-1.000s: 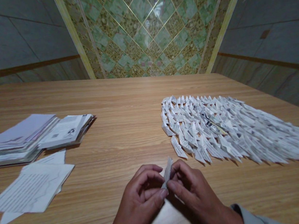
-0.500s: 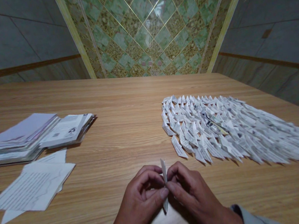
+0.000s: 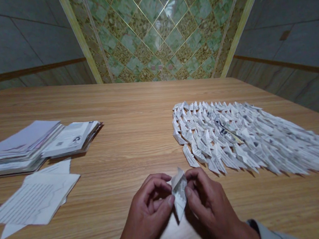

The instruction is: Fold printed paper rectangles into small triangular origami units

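Note:
Between my two hands, just above the near part of the table, is a small folded piece of printed paper, spread into a pointed shape with a tip at the bottom. My left hand pinches its left edge between thumb and fingers. On the opposite edge, the thumb and fingertips of my right hand grip the paper. Beyond my right hand lie many folded paper boats, packed in rows.
Stacked papers and a second pile of printed sheets sit at the left. Nearer me, loose sheets overlap on the wooden table. A tiled wall rises past the far edge.
The folded paper, seen edge-on and narrow before, has opened out and now shows a wider face. My hands have moved slightly apart, the right one shifting right.

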Motion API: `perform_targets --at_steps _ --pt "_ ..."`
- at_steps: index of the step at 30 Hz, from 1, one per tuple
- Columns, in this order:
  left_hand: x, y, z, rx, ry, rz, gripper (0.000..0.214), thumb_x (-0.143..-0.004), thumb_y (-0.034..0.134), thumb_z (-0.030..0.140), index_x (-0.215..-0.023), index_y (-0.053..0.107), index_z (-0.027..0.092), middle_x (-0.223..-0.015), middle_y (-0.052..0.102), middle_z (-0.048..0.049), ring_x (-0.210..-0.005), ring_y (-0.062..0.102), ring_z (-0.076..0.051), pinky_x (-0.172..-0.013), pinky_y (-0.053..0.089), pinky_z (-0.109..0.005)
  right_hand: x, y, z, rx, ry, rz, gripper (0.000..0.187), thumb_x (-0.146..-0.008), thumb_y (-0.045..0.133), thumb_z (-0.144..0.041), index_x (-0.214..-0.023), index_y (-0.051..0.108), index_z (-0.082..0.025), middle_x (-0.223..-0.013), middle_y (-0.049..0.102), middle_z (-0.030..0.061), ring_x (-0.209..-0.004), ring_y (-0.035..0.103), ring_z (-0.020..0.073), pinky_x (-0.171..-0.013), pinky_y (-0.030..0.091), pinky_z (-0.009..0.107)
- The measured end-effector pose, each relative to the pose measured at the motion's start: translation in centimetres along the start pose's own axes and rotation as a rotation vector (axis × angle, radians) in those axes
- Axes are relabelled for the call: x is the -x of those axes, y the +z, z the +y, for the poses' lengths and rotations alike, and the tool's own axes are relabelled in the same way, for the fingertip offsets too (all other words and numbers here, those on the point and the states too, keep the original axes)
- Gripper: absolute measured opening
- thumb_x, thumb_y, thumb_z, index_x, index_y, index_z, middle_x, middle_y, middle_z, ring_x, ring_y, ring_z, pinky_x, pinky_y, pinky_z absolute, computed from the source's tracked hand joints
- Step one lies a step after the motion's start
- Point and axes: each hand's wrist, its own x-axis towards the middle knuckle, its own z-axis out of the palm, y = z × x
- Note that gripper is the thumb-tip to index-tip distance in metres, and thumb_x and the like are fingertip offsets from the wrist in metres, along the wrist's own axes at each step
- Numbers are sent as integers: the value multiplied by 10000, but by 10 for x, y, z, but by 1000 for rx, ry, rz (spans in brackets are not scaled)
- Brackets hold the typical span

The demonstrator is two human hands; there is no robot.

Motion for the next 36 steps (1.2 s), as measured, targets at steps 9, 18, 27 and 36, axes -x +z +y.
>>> perform_targets --at_steps 9,18,27,36 --pt "5 0 0 -61 3 53 78 -830 704 249 -819 653 191 -1112 564 -78 -1005 638 -222 -762 552 -251 -2 3 5 8 1 30 297 -916 459 -194 -1208 514 -197 -778 608 -7 -663 584 164 -611 440 271" --pt "16 7 -9 -93 55 -49 105 -881 632 200 -979 634 236 -1244 514 -72 -1001 673 -217 -788 599 -299 3 12 10 165 -92 29 262 -793 531 -93 -1019 559 -222 -834 650 8 -751 596 193 -663 399 287" --pt "17 9 -13 -157 -7 -44 314 -836 634 129 -1115 544 243 -1148 630 -65 -969 686 -204 -824 587 -318 5 12 2 244 -267 -2 215 -784 505 -60 -932 549 -209 -813 642 22 -732 560 195 -667 361 293" --pt "16 -2 -17 -280 148 16 180 -867 555 70 -900 599 242 -1179 604 -42 -1058 641 -198 -837 535 -267 4 10 0 135 -208 -71 213 -826 422 -60 -940 499 -223 -834 614 11 -745 556 183 -673 374 285"
